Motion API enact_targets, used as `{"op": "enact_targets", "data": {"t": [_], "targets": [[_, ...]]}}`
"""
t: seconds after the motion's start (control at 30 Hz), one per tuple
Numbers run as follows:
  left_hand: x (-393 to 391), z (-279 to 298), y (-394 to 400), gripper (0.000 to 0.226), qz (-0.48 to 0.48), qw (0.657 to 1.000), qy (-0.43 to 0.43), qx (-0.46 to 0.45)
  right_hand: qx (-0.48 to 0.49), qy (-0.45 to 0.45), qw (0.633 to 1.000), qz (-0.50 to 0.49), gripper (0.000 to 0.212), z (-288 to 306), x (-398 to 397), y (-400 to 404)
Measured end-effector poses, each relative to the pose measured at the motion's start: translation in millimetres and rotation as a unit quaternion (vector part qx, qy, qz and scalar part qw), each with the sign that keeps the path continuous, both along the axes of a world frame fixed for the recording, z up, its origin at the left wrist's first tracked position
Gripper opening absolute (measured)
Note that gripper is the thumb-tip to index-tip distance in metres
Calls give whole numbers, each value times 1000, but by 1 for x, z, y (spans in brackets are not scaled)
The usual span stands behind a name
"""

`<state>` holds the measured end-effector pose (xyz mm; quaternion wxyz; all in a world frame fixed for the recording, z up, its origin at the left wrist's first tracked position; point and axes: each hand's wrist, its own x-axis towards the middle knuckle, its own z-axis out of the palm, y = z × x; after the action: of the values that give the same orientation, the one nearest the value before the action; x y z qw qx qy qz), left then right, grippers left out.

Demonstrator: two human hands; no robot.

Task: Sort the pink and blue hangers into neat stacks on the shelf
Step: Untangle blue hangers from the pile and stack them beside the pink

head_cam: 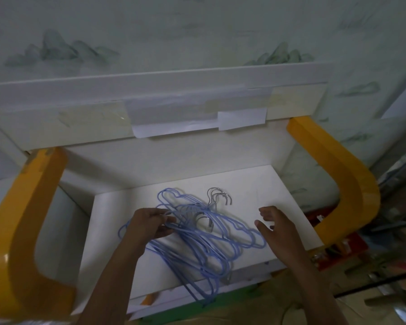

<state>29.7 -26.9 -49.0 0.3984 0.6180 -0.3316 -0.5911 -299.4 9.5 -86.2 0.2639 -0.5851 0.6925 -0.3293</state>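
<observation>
item: blue hangers (204,242), tangled on shelf (279,195); our left hand (150,222) pinches one, right hand (274,227) spread, empty. risk, we judge: hooks (218,195) snag (heap drags off edge).

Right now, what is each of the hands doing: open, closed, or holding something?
Left hand: fingers curled round the blue hangers, gripping them.
Right hand: open, fingers relaxed, at the pile's right edge, holding nothing.

Blue hangers (197,238) with silver hooks (220,198) lie on a white shelf (279,207) with yellow side frames (352,184), before pale green mountain-patterned wallpaper (56,48).
</observation>
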Motion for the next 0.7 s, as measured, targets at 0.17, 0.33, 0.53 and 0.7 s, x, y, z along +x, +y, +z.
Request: {"op": "enact_targets", "data": {"t": [0.17, 0.33, 0.53, 0.7], "targets": [[12, 2, -1, 18, 49, 997, 14, -60, 0, -5, 1000, -22, 30, 3, 5, 3], [31, 1, -6, 19, 65, 993, 21, -98, 12, -4, 999, -42, 26, 3, 11, 7], [48, -6, -6, 18, 97, 985, 32, -137, 62, 30, 996, -52, 27, -20, 24, 10], [55, -10, -1, 20, 108, 982, 52, -147, 102, 58, 991, -70, 33, -36, 30, 13]]}}
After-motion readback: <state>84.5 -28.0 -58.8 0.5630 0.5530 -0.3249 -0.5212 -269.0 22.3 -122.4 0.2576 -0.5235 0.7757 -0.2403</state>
